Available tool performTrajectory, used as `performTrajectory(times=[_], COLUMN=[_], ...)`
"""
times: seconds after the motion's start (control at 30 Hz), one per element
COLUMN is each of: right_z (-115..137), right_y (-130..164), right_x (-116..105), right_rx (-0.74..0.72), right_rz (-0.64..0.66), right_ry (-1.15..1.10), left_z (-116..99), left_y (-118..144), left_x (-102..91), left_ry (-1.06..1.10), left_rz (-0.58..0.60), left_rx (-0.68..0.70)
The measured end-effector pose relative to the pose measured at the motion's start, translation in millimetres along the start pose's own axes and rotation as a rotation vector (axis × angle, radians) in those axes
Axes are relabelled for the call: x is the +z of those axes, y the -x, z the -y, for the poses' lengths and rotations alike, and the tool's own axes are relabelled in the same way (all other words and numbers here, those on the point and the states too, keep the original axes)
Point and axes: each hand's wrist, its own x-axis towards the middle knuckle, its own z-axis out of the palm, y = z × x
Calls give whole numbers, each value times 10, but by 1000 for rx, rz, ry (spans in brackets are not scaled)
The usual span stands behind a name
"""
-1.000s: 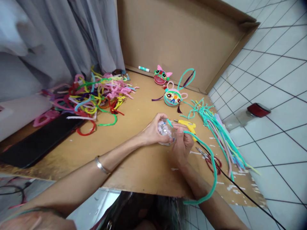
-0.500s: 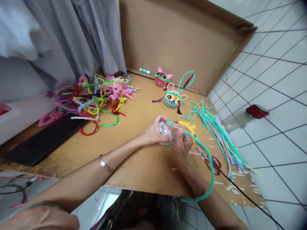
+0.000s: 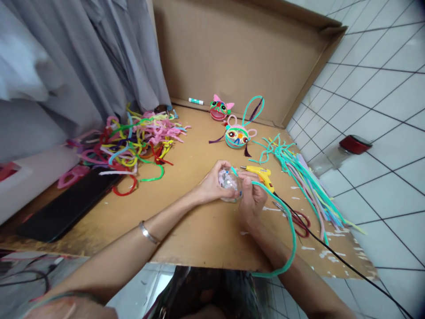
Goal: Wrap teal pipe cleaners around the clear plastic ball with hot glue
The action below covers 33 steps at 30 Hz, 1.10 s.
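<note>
Above the cardboard board [image 3: 199, 230], both hands' fingers [image 3: 247, 177] clamp a clear ball [image 3: 228, 182], its teal pipe cleaner [image 3: 289, 221] trailing toward the person.

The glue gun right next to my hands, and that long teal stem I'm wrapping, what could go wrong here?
The yellow glue gun lies just beyond your right hand; if it is hot, a knuckle could brush its tip. Its black cord runs past the scissors, so a snag could drag the gun. The teal pipe cleaner loops off the cardboard edge over your forearm and might catch, tugging the clear ball held in your left hand.
</note>
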Motion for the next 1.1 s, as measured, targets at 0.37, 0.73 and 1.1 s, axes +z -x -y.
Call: performTrajectory(times=[0.37, 0.73, 1.1], right_z=[66, 45, 49], right_y=[2, -7, -11], right_x=[56, 40, 31], right_rx=[40, 14, 11], right_rz=[-88, -67, -68], right_ry=[-40, -37, 3], left_z=[11, 1, 10], left_y=[-3, 8, 5], left_x=[-22, 2, 14], left_ry=[29, 62, 64], left_rz=[63, 31, 13], left_rx=[10, -3, 13])
